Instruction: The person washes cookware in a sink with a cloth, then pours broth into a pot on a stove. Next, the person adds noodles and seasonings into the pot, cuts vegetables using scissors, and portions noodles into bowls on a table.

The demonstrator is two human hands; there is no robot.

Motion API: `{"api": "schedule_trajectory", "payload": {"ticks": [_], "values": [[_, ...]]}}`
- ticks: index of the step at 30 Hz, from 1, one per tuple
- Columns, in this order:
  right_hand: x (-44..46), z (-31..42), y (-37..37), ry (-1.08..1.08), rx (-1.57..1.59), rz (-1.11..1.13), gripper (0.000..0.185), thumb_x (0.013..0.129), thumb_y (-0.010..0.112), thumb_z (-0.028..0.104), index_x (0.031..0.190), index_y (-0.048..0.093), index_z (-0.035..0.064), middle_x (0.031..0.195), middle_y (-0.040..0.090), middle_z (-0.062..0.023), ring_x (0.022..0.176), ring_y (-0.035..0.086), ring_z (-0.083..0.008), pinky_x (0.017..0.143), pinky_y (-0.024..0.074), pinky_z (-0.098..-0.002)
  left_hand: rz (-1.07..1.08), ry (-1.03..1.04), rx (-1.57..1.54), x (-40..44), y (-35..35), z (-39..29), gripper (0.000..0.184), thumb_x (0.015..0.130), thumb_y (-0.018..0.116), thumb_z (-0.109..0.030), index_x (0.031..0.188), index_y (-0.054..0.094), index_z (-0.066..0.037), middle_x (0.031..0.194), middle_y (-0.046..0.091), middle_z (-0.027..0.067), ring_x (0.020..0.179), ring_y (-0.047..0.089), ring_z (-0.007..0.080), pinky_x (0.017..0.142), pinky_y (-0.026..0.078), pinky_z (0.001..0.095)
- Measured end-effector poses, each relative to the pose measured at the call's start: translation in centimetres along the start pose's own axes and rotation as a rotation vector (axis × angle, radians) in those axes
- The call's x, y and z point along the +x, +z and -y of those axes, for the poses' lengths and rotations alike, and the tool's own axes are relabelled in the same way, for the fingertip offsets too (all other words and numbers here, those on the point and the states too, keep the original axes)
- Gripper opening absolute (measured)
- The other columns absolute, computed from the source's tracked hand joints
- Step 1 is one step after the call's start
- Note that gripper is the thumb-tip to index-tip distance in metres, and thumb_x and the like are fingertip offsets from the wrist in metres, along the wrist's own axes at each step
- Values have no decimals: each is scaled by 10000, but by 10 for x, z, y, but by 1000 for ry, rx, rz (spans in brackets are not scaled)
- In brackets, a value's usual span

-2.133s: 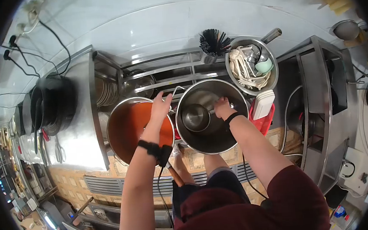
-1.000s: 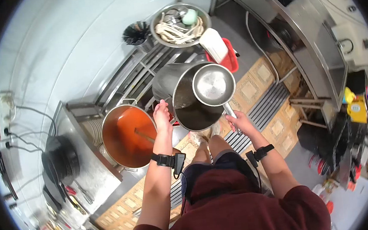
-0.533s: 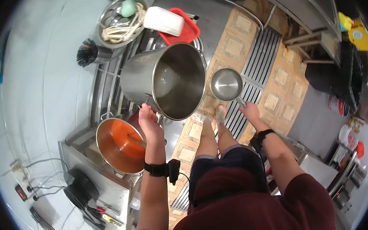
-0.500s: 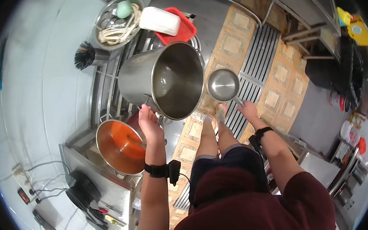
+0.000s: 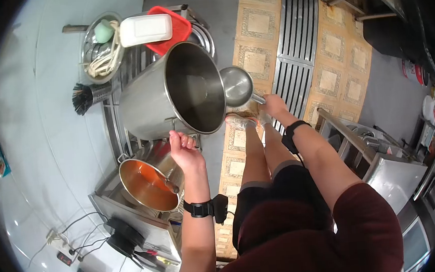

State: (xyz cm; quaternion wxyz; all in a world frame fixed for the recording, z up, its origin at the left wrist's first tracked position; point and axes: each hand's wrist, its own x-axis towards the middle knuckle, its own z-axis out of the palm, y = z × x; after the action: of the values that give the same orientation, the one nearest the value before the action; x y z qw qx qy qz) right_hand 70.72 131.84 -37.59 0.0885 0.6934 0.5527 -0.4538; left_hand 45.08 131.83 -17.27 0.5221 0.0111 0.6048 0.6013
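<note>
A tall steel stockpot [image 5: 145, 98] lies tilted, its mouth facing me, with a pale reflection inside. My left hand [image 5: 185, 151] is closed at the pot's small side handle, below its rim. My right hand [image 5: 275, 106] grips the handle of a steel dipper [image 5: 237, 86], a round bowl on a short handle. The dipper's bowl sits beside the right side of the pot's rim; whether they touch I cannot tell. To the lower left stands a pot of orange liquid [image 5: 152, 179], with a utensil handle sticking out of it.
A metal rack under the stockpot also bears a red basin [image 5: 182, 29], a white container [image 5: 146, 30] and a steel bowl [image 5: 92, 74] with cord and a green cup. A black brush [image 5: 82, 98] stands by the wall. A metal drain grate [image 5: 294, 73] crosses the tiled floor.
The view has shifted, so the rack and stockpot appear further left. The dipper has come closer to the stockpot's rim, from a small gap to right beside it. Both hands keep their holds.
</note>
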Motion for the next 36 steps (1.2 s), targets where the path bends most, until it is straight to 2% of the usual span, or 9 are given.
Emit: {"api": "schedule_trajectory", "payload": {"ticks": [5,8,15,22,25,36], "values": [[18,-4,1,-35,7,13,250,683,592,255,881,628,107,852,629,-130,826,602,-299,718,481,-394,-14,-42,-19,-1,2,16,277,889,499,-273,681,386,-129,597,326,-53,518,286,57,503,240,219],[32,-6,3,-30,22,37,257,686,595,256,897,629,114,849,631,-117,840,600,-295,727,482,-386,58,-66,5,-5,7,23,311,888,494,-280,649,356,-136,584,309,-51,515,279,62,514,237,224],[57,-13,13,-68,-14,58,293,678,615,285,923,626,124,860,631,-99,860,601,-275,745,481,-391,48,-50,22,-4,8,40,318,891,487,-278,640,357,-134,579,300,-49,510,266,65,514,235,223],[66,-16,14,-119,-31,36,356,670,619,303,934,615,64,858,630,-134,843,602,-287,724,478,-381,86,-54,-25,0,5,44,305,890,491,-256,642,368,-128,583,311,-44,515,277,57,503,242,212],[71,-19,17,-116,28,27,304,670,621,294,900,621,94,847,625,-125,849,595,-299,757,472,-396,77,-61,-39,0,3,49,294,887,495,-239,645,371,-126,585,318,-43,515,282,54,498,245,207],[86,-25,16,-176,-25,34,340,651,624,286,926,621,86,867,625,-149,856,590,-307,762,463,-397,92,-68,-8,2,1,68,267,882,485,-215,667,362,-116,602,329,-34,527,287,54,503,244,204]]}}
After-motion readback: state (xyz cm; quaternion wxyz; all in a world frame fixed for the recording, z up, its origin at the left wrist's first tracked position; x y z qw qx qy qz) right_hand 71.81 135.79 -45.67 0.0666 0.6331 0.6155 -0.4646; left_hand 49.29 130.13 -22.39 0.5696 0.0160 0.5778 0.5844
